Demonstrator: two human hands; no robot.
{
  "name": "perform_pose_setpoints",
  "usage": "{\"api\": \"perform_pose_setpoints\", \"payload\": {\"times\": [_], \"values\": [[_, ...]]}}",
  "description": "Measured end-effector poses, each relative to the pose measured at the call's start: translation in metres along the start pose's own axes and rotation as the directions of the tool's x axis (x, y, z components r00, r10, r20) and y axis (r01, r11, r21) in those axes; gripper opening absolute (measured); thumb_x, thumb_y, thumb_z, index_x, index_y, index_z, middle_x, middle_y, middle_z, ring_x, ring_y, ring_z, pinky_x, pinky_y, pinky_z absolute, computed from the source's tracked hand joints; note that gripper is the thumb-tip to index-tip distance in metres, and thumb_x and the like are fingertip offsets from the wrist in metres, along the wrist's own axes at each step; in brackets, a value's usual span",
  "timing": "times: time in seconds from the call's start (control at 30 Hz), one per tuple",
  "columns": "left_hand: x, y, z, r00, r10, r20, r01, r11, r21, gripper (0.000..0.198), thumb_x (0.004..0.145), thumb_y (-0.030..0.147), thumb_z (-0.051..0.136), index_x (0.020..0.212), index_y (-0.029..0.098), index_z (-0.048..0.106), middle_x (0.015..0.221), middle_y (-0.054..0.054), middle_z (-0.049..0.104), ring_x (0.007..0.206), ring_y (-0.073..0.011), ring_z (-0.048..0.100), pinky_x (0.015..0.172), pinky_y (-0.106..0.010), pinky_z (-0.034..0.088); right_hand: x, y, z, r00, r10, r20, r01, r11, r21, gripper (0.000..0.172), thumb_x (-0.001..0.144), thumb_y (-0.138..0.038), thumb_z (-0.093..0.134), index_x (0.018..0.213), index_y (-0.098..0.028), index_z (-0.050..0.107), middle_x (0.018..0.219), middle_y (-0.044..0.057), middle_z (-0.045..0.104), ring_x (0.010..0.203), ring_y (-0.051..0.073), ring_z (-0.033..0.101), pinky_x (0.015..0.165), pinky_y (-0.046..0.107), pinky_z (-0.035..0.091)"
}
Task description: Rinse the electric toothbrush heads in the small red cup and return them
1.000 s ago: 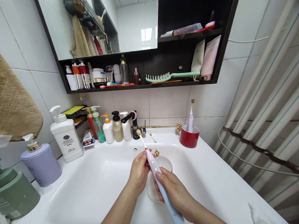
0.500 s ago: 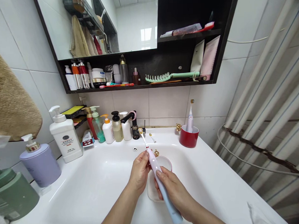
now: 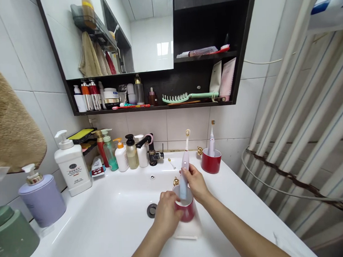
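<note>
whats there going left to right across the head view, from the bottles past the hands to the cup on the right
Green pump bottle, lavender pump bottle, large white pump bottle, orange-topped bottle, black-topped bottle, left hand, held toothbrush, right hand, red cup.

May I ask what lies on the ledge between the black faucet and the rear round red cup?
The head view shows a slim white brush head, then a gold knobby piece.
</note>
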State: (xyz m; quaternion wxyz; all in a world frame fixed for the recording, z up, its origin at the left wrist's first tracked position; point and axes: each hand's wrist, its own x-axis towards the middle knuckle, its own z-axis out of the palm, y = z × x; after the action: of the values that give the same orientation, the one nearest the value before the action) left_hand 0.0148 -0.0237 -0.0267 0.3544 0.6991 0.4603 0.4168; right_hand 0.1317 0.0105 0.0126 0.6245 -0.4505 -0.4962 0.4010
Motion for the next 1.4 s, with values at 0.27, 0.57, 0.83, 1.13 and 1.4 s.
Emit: {"api": "perform_pose_setpoints", "payload": {"times": [0.27, 0.57, 0.83, 1.13, 1.4], "values": [[0.002, -0.005, 0.014, 0.997, 0.048, 0.063, -0.066, 0.947, 0.316, 0.021, 0.052, 0.007, 0.040, 0.062, 0.018, 0.054, 0.092, -0.005, 0.047, 0.089, -0.0175, 0.038, 0.075, -0.028, 0.032, 0.000, 0.034, -0.006, 0.996, -0.045, 0.076, 0.075, 0.884, -0.462, 0.025, 0.065, -0.035, 0.037, 0.068, -0.016, 0.051, 0.065, 0.003, 0.055, 0.061, 0.015, 0.049, 0.058, 0.025, 0.037], [0.040, 0.016, 0.013, 0.972, 0.212, 0.103, -0.235, 0.842, 0.485, 0.018, 0.057, 0.009, 0.043, 0.067, 0.018, 0.055, 0.093, -0.003, 0.048, 0.090, -0.0159, 0.038, 0.079, -0.026, 0.032, 0.027, 0.015, -0.025, 0.994, -0.087, 0.068, 0.111, 0.804, -0.584, 0.031, 0.065, -0.038, 0.035, 0.063, -0.014, 0.055, 0.059, 0.004, 0.057, 0.055, 0.014, 0.049, 0.049, 0.023, 0.035], [0.118, 0.036, 0.030, 0.948, 0.301, 0.103, -0.303, 0.755, 0.581, 0.013, 0.061, 0.015, 0.047, 0.072, 0.015, 0.054, 0.090, -0.004, 0.049, 0.085, -0.0151, 0.041, 0.076, -0.028, 0.033, 0.098, -0.002, -0.041, 0.990, -0.142, -0.012, 0.094, 0.714, -0.694, 0.031, 0.067, -0.036, 0.032, 0.066, -0.015, 0.055, 0.058, 0.003, 0.056, 0.053, 0.012, 0.047, 0.046, 0.020, 0.032], [0.162, 0.023, 0.048, 0.957, 0.267, 0.110, -0.276, 0.731, 0.624, 0.022, 0.071, 0.029, 0.038, 0.084, 0.014, 0.048, 0.095, -0.004, 0.047, 0.085, -0.0131, 0.044, 0.073, -0.034, 0.036, 0.142, 0.014, -0.049, 0.988, -0.139, -0.071, 0.029, 0.610, -0.792, 0.029, 0.068, -0.033, 0.032, 0.069, -0.016, 0.055, 0.060, 0.004, 0.056, 0.054, 0.012, 0.047, 0.048, 0.020, 0.030], [0.170, 0.026, 0.050, 0.971, 0.227, 0.073, -0.229, 0.800, 0.555, 0.025, 0.071, 0.029, 0.038, 0.091, 0.016, 0.045, 0.101, -0.005, 0.044, 0.089, -0.0145, 0.042, 0.076, -0.037, 0.035, 0.151, 0.012, -0.050, 0.987, -0.128, -0.095, -0.002, 0.587, -0.809, 0.027, 0.067, -0.030, 0.035, 0.074, -0.015, 0.056, 0.069, 0.007, 0.059, 0.066, 0.016, 0.051, 0.057, 0.022, 0.033]]}}
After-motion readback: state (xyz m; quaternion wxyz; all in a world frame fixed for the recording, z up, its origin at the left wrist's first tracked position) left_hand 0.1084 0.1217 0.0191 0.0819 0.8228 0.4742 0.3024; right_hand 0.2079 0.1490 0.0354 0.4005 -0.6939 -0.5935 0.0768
